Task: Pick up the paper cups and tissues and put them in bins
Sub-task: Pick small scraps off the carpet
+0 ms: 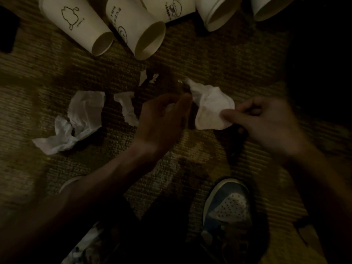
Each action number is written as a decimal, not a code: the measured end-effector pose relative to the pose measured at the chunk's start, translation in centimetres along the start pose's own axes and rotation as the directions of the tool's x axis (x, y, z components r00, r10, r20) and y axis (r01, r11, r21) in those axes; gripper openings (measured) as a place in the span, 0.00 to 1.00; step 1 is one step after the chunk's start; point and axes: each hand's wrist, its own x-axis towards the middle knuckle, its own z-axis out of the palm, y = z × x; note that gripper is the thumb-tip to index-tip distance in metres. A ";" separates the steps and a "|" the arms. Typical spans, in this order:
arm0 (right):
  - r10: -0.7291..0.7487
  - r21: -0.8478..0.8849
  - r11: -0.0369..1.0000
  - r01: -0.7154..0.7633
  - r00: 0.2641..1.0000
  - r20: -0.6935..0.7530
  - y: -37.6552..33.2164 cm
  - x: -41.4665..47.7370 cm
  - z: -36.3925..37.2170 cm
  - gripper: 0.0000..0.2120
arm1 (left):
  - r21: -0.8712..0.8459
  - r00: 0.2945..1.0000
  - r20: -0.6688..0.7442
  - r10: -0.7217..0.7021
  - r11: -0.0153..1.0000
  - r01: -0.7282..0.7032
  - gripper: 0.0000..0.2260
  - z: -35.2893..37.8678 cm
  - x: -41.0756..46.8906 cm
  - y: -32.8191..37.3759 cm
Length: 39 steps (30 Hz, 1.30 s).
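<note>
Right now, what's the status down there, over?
Right hand pinches tissue. Left hand curled round a white scrap. Loose tissues, cups lie on carpet. No bin in view.

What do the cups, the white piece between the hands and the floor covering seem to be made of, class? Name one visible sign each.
Cups: likely paper, matte white, with printed line drawings and thin rolled rims.
Tissue: soft thin paper, matte, crumpled into limp folds.
Floor: apparently carpet, with a ribbed woven texture; the dim light hides its fibre.
</note>
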 end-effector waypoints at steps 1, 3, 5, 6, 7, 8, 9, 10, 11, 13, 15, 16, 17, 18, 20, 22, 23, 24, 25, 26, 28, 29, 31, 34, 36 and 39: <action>-0.013 0.037 0.999 0.011 0.999 0.051 -0.6 -0.4 0.0 0.10 | 0.007 1.000 0.004 -0.002 1.000 0.002 0.12 0.1 0.1 0.1; -0.039 0.128 0.992 0.018 0.986 0.161 -1.7 -1.3 0.2 0.13 | 0.008 0.998 0.055 -0.013 1.000 0.012 0.14 0.4 0.0 0.2; -0.077 0.232 0.973 0.010 0.956 0.283 -2.3 -2.0 0.8 0.16 | -0.008 0.991 0.131 -0.038 0.999 0.040 0.15 0.7 -0.2 0.5; -0.102 0.275 0.961 0.006 0.937 0.335 -2.5 -2.3 1.2 0.17 | -0.028 0.985 0.162 -0.054 0.998 0.060 0.16 0.8 -0.3 0.5; -0.126 0.307 0.952 0.006 0.918 0.375 -2.6 -2.4 1.6 0.18 | -0.051 0.980 0.185 -0.070 0.995 0.081 0.16 0.8 -0.4 0.5; -0.146 0.333 0.943 0.004 0.903 0.405 -2.7 -2.6 2.0 0.17 | -0.068 0.977 0.196 -0.083 0.993 0.098 0.18 0.8 -0.5 0.3; -0.158 0.360 0.933 -0.007 0.890 0.427 -2.7 -2.7 2.3 0.16 | -0.077 0.977 0.194 -0.094 0.991 0.110 0.18 0.8 -0.6 0.2; -0.159 0.391 0.920 -0.030 0.882 0.444 -2.7 -2.8 2.6 0.14 | -0.081 0.979 0.181 -0.098 0.990 0.114 0.17 0.8 -0.6 0.0; -0.162 0.418 0.907 -0.049 0.877 0.453 -2.6 -2.9 2.9 0.13 | -0.087 0.982 0.162 -0.097 0.990 0.112 0.15 0.7 -0.6 -0.2; -0.153 0.441 0.896 -0.061 0.888 0.434 -2.6 -2.8 3.4 0.17 | -0.104 0.988 0.136 -0.075 0.991 0.089 0.17 0.3 -0.7 -0.3; -0.066 0.431 0.896 -0.104 0.930 0.362 -2.4 -2.5 3.9 0.25 | -0.111 0.985 0.170 -0.023 0.993 0.042 0.21 -0.4 -0.9 -0.2; -0.008 0.424 0.895 -0.140 0.945 0.328 -2.3 -2.3 4.1 0.28 | -0.124 0.980 0.199 0.000 0.992 0.025 0.21 -0.8 -1.1 -0.2; 0.030 0.417 0.893 -0.166 0.949 0.314 -2.3 -2.1 4.3 0.28 | -0.138 0.975 0.223 0.015 0.990 0.017 0.20 -1.2 -1.3 -0.2; 0.041 0.421 0.890 -0.177 0.949 0.313 -2.5 -2.1 4.7 0.25 | -0.132 0.971 0.236 0.023 0.991 0.008 0.20 -1.6 -1.4 -0.1; 0.014 0.445 0.882 -0.154 0.953 0.302 -2.9 -2.0 5.3 0.15 | -0.072 0.967 0.251 0.042 0.997 -0.024 0.21 -2.2 -1.6 -0.2; -0.021 0.471 0.875 -0.118 0.960 0.278 -3.2 -1.9 5.8 0.10 | 0.002 0.978 0.202 0.049 0.999 -0.051 0.20 -2.7 -1.7 -0.3; -0.044 0.482 0.871 -0.095 0.962 0.270 -3.4 -1.9 6.0 0.09 | 0.025 0.989 0.143 0.047 0.998 -0.051 0.18 -3.1 -1.7 -0.4; -0.069 0.492 0.867 -0.074 0.961 0.267 -3.5 -1.9 6.4 0.09 | 0.030 0.996 0.076 0.036 0.999 -0.038 0.18 -3.5 -1.7 -0.6; -0.102 0.503 0.863 -0.050 0.957 0.271 -3.7 -2.0 6.9 0.07 | 0.012 1.000 0.012 0.013 1.000 -0.013 0.17 -4.0 -1.8 -0.7; -0.136 0.512 0.859 -0.031 0.949 0.285 -3.9 -2.4 7.6 0.05 | -0.033 0.999 -0.041 -0.023 0.999 0.021 0.16 -4.5 -1.8 -0.8; -0.223 0.519 0.855 0.014 0.912 0.343 -4.4 -3.2 9.4 0.07 | -0.166 0.991 -0.094 -0.098 0.983 0.082 0.14 -5.2 -1.9 -0.8; -0.282 0.503 0.862 0.060 0.882 0.378 -4.5 -3.5 10.3 0.09 | -0.186 0.987 -0.119 -0.108 0.979 0.085 0.12 -5.5 -2.0 -0.9; -0.363 0.479 0.870 0.119 0.811 0.458 -4.8 -4.0 11.6 0.14 | -0.113 0.976 -0.205 -0.066 0.993 0.044 0.08 -6.1 -2.1 -0.7; -0.401 0.518 0.849 0.100 0.761 0.510 -5.6 -3.7 11.9 0.09 | 0.066 0.940 -0.317 0.123 0.992 -0.107 0.04 -7.9 -1.9 -0.4; -0.387 0.488 0.856 0.171 0.837 0.386 -5.8 -2.9 11.9 0.08 | 0.167 0.911 -0.352 0.215 0.972 -0.165 0.04 -9.3 -1.7 0.0; -0.483 0.145 0.875 0.462 0.849 0.212 -6.1 -1.3 12.3 0.12 | 0.101 0.897 -0.405 0.179 0.983 -0.150 0.06 -11.1 -1.2 0.4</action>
